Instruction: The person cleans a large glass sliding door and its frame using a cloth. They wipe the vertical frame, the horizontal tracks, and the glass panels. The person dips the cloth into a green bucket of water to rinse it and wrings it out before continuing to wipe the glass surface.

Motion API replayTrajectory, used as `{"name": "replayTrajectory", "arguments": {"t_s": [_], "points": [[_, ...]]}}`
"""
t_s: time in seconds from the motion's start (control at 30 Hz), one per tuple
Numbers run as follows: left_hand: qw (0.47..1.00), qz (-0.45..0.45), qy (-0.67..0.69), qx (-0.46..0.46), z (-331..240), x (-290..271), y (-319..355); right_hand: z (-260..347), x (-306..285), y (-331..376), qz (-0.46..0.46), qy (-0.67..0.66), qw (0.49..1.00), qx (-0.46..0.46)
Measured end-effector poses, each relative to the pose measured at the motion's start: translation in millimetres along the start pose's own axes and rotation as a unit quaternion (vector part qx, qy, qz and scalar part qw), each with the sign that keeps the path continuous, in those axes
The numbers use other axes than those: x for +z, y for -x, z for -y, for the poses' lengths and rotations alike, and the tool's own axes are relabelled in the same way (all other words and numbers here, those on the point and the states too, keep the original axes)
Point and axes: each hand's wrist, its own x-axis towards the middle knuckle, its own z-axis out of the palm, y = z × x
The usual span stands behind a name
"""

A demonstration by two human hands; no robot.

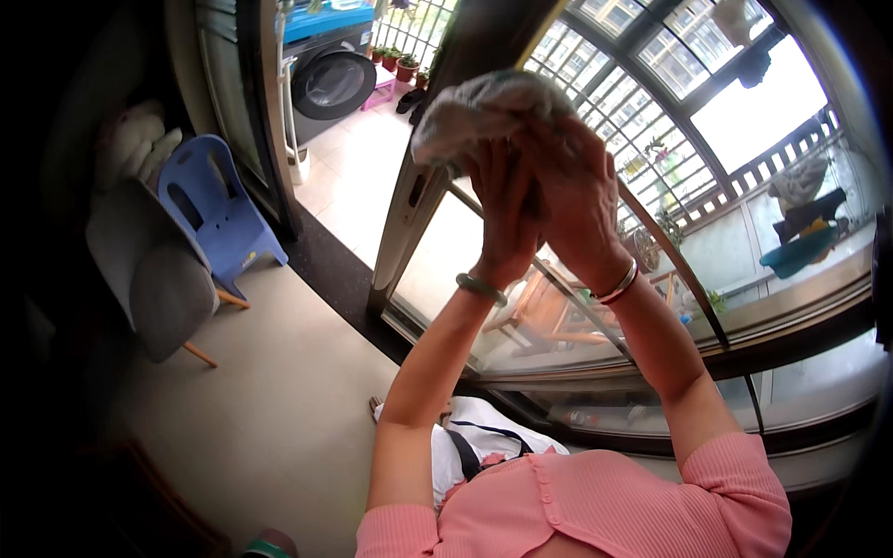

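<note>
Both my arms reach up in front of a glass sliding door point(549, 307) with a dark metal frame. A greyish, bunched cloth point(493, 107) is pressed between my hands and the upper part of the door. My left hand point(504, 200), with a green bangle at its wrist, holds the cloth from below. Close beside it, my right hand point(579, 200) grips the cloth's right side, its fingers bent over it; a light bangle and a red band circle that wrist. The fingertips of both hands are partly hidden in the folds.
At left stand a blue plastic chair point(209, 200) and a grey chair point(167, 279) with wooden legs. Through the doorway are a dark washing machine point(333, 84), potted plants point(406, 67) and a pink stool point(379, 88). Barred windows point(642, 130) and a teal basin point(802, 251) lie beyond the glass.
</note>
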Motion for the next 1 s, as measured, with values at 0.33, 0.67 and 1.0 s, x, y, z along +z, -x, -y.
{"name": "replayTrajectory", "arguments": {"t_s": [0.33,0.67,1.0], "points": [[0.977,-0.03,-0.053,-0.205,76,35,148,18,90,86,0.083,0.109,0.98,-0.141],[0.991,-0.033,0.068,-0.108,-1,116,226,-9,9,210,0.143,0.095,0.98,-0.098],[0.932,0.017,-0.113,0.344,-177,128,-90,-115,-201,44,-0.295,0.168,0.939,-0.055]]}}
